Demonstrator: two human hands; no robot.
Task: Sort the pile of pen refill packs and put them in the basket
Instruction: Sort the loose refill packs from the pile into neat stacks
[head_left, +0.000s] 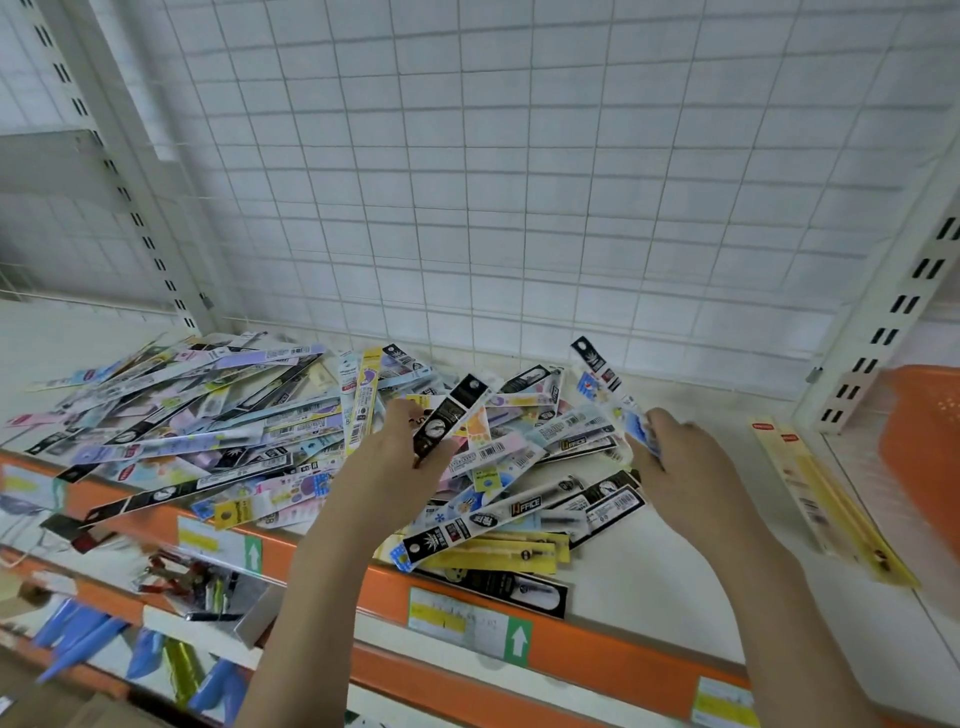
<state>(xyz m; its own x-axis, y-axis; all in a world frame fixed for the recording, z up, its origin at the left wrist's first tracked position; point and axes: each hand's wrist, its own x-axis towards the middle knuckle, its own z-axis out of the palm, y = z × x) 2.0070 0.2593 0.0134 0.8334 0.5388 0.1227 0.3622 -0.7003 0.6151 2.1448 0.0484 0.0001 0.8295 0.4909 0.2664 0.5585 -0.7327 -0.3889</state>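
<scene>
Packs (249, 415) heaped mixed; your left hand (395, 462) pinches a black one (448, 418), your right hand (675, 457) a blue one (605, 387), matching kinds for the basket (919, 447).

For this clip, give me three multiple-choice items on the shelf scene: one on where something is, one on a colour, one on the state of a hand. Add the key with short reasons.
1. Where is the basket relative to the pile of refill packs?
A. At the right edge of the shelf
B. Left of the pile
C. On the shelf below

2. What colour is the shelf's front edge?
A. Green
B. Orange
C. Purple

3. What is the left hand doing?
A. Resting flat and empty
B. Holding a black pack
C. Pointing at the wire grid

Key: 1 A, the orange basket sits at the far right, beyond the two yellow packs. 2 B, the strip carrying the price labels is orange. 3 B, its fingers wrap a black pack; the right hand holds a blue-and-white pack.
</scene>
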